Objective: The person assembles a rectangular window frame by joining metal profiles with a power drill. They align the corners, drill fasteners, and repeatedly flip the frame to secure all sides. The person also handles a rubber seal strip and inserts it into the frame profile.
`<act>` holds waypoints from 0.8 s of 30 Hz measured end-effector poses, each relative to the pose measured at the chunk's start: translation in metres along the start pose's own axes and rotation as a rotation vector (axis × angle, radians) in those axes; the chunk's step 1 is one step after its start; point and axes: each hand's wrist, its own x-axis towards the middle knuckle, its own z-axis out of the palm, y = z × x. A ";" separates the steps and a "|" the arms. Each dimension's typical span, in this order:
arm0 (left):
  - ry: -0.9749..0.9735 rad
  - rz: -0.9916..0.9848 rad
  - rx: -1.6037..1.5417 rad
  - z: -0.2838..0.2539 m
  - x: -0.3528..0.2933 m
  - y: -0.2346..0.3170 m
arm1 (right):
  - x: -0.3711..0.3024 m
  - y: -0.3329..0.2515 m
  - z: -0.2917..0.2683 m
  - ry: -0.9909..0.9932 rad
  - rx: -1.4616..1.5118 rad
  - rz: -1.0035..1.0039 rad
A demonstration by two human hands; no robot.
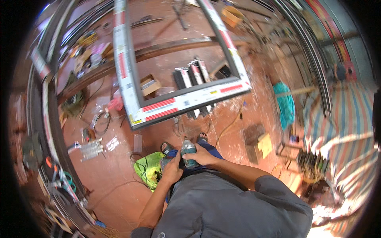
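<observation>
My right hand (203, 155) is wrapped round a teal-and-black cordless drill (188, 148), held in front of my body with its nose pointing away from me. Right beside it is my left hand (172, 171), fingers curled and thumb up against the drill's side. Something dark shows at the left hand's far side, but I cannot make out what it is. Beyond the drill, a large rectangular frame (158, 110) of dark profiles, covered in white and red protective tape, lies raised above the floor. Its near edge is a short way ahead of my hands.
The frame rests across a brown beam (170, 48). Wrapped profiles (190, 77) and an open cardboard box (150, 85) lie beneath it. A yellow-green bag (147, 170) with a black cable is by my left foot. A wooden block (254, 146) stands right; a tool-strewn rail (61, 178) runs left.
</observation>
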 end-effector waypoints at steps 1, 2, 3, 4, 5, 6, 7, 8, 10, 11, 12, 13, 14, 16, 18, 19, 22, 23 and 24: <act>-0.100 0.089 0.080 -0.012 0.013 0.020 | -0.003 0.022 -0.015 0.053 0.154 0.028; -0.185 0.174 0.160 -0.019 0.026 0.033 | -0.024 0.004 -0.026 0.128 0.151 0.058; -0.212 0.201 0.151 -0.019 0.040 0.041 | -0.030 0.019 -0.038 0.250 0.234 0.070; -0.169 0.252 0.155 -0.018 0.055 0.051 | -0.030 0.044 -0.053 0.373 0.315 0.086; -0.128 0.302 0.159 -0.025 0.068 0.077 | -0.021 0.086 -0.069 0.426 0.456 -0.007; -0.069 0.343 0.164 -0.033 0.081 0.103 | -0.019 0.101 -0.085 0.550 0.467 0.035; -0.038 0.319 0.148 -0.040 0.093 0.133 | -0.018 0.118 -0.102 0.655 0.499 -0.009; 0.036 0.421 0.165 -0.045 0.109 0.158 | -0.018 0.130 -0.121 0.751 0.524 -0.055; 0.190 0.614 0.195 -0.047 0.142 0.199 | -0.023 0.144 -0.166 0.887 0.648 0.009; 0.239 0.575 0.217 -0.043 0.155 0.221 | -0.026 0.153 -0.192 0.953 0.713 0.045; 0.281 0.536 0.238 -0.034 0.173 0.244 | -0.022 0.177 -0.221 1.032 0.793 0.034; 0.319 0.543 0.274 -0.024 0.195 0.262 | -0.010 0.209 -0.253 1.108 0.870 0.022; 0.358 0.550 0.312 -0.013 0.217 0.278 | 0.003 0.246 -0.285 1.250 0.865 0.016; 0.364 0.467 0.402 0.015 0.260 0.304 | 0.025 0.297 -0.354 1.480 0.822 0.079; 0.429 0.398 0.487 0.039 0.301 0.319 | 0.043 0.341 -0.417 1.545 0.729 0.261; 0.413 0.348 0.507 0.048 0.326 0.313 | 0.053 0.364 -0.455 1.519 0.670 0.358; 0.372 -0.050 0.278 0.066 0.383 0.316 | 0.075 0.445 -0.549 1.385 0.703 0.256; 0.377 -0.141 0.267 0.072 0.405 0.324 | 0.092 0.476 -0.573 1.388 0.721 0.250; 0.400 -0.201 0.347 0.075 0.422 0.339 | 0.107 0.503 -0.596 1.386 0.736 0.246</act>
